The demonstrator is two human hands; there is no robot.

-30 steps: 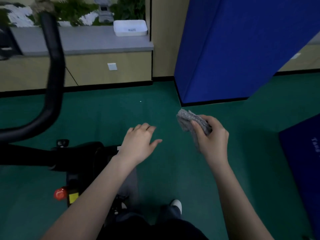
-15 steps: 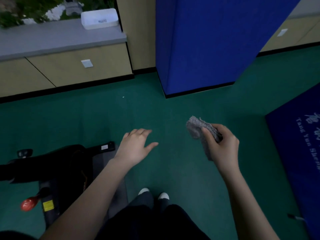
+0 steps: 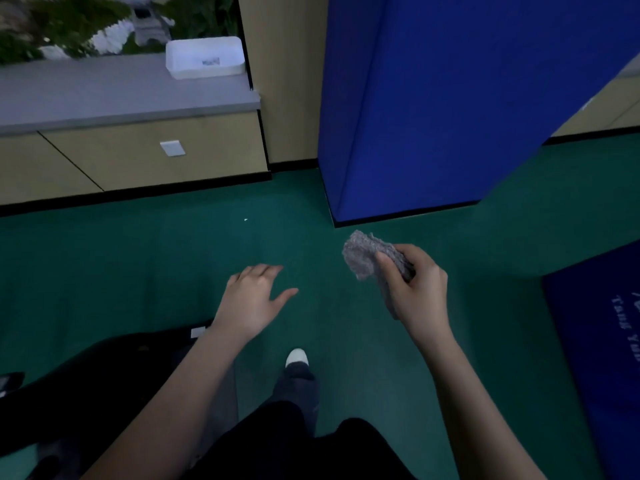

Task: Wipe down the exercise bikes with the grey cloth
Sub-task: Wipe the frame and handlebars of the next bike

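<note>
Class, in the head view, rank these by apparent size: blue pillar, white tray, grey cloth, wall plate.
1. blue pillar
2. white tray and grey cloth: alike; the cloth is nearer and partly hidden by the right hand, so unranked
3. wall plate

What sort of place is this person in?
Probably a gym or fitness room: a blue column stands on green flooring, a lettered blue mat lies at the right, and part of a black exercise bike shows lower left.
</note>
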